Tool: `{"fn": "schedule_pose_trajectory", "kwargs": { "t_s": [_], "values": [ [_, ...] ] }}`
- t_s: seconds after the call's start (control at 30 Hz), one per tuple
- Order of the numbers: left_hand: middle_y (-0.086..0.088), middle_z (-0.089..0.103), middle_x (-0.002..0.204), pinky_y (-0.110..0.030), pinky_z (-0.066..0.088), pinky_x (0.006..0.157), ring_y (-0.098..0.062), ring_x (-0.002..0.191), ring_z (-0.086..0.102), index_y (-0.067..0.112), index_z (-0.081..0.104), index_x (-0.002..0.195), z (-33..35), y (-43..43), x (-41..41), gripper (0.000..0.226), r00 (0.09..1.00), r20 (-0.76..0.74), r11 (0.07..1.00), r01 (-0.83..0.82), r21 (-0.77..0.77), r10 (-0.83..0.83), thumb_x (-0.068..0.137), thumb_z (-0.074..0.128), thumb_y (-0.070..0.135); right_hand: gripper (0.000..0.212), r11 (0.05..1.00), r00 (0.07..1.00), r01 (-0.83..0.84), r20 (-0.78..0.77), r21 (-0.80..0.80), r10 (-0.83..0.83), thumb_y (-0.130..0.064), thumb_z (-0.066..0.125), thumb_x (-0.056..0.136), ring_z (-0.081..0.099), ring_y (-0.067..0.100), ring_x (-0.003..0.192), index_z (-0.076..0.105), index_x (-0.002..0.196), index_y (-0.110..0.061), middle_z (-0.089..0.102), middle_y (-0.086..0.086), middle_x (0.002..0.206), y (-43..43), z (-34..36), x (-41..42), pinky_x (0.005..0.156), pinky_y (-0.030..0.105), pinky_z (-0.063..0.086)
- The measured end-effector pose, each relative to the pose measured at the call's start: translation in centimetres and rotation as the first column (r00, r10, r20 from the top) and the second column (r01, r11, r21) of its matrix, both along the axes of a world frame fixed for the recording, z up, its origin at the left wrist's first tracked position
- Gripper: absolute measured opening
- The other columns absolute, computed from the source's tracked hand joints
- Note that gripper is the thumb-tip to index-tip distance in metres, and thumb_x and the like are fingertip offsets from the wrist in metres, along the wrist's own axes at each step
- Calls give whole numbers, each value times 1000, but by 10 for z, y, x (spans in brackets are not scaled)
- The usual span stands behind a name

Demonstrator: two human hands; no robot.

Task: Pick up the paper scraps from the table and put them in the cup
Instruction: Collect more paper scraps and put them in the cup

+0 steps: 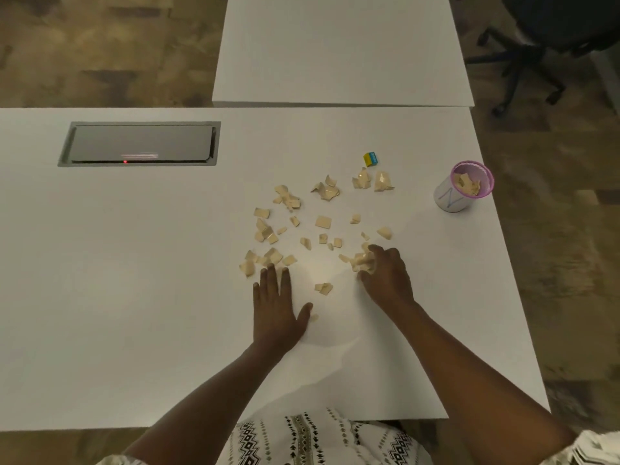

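Observation:
Several beige paper scraps (322, 222) lie scattered across the middle of the white table (134, 263). A white cup (461, 187) with a pink mesh rim stands near the table's right edge and holds a few scraps. My right hand (387, 273) is curled around a bunch of scraps (361, 260) at the lower right of the scatter. Flat on the table lies my left hand (276, 307), fingers spread, its fingertips touching the lower left scraps (265, 260). One small scrap pair (323, 287) rests between the hands.
A small yellow and blue block (370, 159) sits behind the scraps. A grey cable hatch (141, 144) is set into the table at the left. A second white table (339, 48) adjoins at the back. An office chair base (523, 65) stands at the far right.

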State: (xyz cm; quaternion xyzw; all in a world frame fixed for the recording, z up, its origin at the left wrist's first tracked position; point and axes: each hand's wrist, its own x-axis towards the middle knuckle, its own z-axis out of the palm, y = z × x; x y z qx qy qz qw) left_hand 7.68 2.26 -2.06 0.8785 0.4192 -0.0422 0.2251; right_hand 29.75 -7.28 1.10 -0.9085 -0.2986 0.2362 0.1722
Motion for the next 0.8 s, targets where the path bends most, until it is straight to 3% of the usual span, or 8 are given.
{"fn": "schedule_pose_trajectory", "kwargs": {
  "t_s": [0.13,0.3,0.43,0.53,0.6,0.67,0.73,0.8],
  "values": [
    [-24,13,162,-63,21,114,-45,148,14,14,20,156,5,30,2,93,998,-35,998,-49,28,50,84,52,62,79,990,990,-129,45,-58,132,-33,72,76,37,40,132,37,146,-24,30,14,151,3,-4,22,102,48,45],
    [-24,4,163,-64,27,112,-47,149,6,18,15,157,-6,64,-6,100,991,-132,999,1,-42,-7,75,37,71,96,896,923,-383,-70,-226,377,-36,66,78,10,46,147,14,157,-20,6,23,160,13,-4,38,117,54,22],
    [-20,-8,165,-58,19,119,-42,151,-3,20,9,158,-3,52,-7,99,980,-109,985,162,-60,-168,79,42,69,101,792,861,-508,-174,-340,477,-34,68,84,-11,42,149,-4,156,-36,-20,10,163,12,0,28,109,57,37],
    [-18,-15,164,-53,14,120,-38,151,-11,23,-1,158,3,34,-10,100,957,-95,960,268,-76,-274,81,46,66,93,781,841,-532,-100,-328,531,-8,54,88,-7,39,150,-1,156,-38,-20,8,163,4,-1,13,95,48,51],
    [-19,-15,164,-50,17,120,-38,151,-12,23,-2,158,5,25,-14,99,940,-81,942,326,-76,-332,82,49,60,82,778,825,-553,-69,-296,561,2,38,93,-4,35,151,3,156,-37,-16,4,165,-7,-8,7,99,46,47],
    [-20,-11,164,-46,28,117,-38,152,-9,21,1,159,5,19,-17,95,934,-63,934,346,-87,-352,86,55,49,57,755,793,-585,-15,-296,609,-24,27,104,8,31,152,9,156,-37,-1,0,166,-15,-14,1,108,45,38],
    [-24,5,164,-42,47,103,-41,151,8,15,16,158,5,15,-18,87,935,-49,934,347,-82,-352,87,64,33,54,771,803,-555,39,-312,594,-53,23,102,26,26,147,21,154,-37,20,-5,162,-17,-12,-6,111,45,33],
    [-28,29,156,-40,60,81,-45,143,33,7,35,148,2,14,-19,78,930,-31,930,366,-33,-367,81,75,15,43,797,814,-535,84,-281,575,-28,35,104,40,33,134,36,147,-24,35,5,150,-18,-9,-11,103,48,40]
  ]
}}
